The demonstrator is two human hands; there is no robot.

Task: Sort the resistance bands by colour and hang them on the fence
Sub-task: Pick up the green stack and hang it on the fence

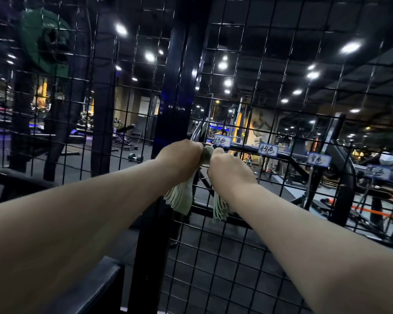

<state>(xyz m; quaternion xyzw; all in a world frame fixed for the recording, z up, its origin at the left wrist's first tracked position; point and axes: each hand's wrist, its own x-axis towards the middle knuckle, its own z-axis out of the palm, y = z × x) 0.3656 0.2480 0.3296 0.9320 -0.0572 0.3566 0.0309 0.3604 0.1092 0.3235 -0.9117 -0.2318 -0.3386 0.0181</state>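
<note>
A bundle of pale green resistance bands (182,198) is held up against the black wire fence (236,257), just left of the first handwritten label (222,140). My left hand (179,158) grips the bundle's left side and my right hand (227,164) grips its right side. A folded part of the bands (207,155) shows between the two fists. Loose ends hang down below each hand, the right one (220,208) over the mesh. Whether the bands sit on a hook is hidden by my hands.
Several white labels run rightwards along the fence (267,150) (318,160) (377,172). A thick black post (170,98) stands just left of my hands. A black rail (95,288) crosses low at the left. Gym machines and dumbbells lie beyond the mesh.
</note>
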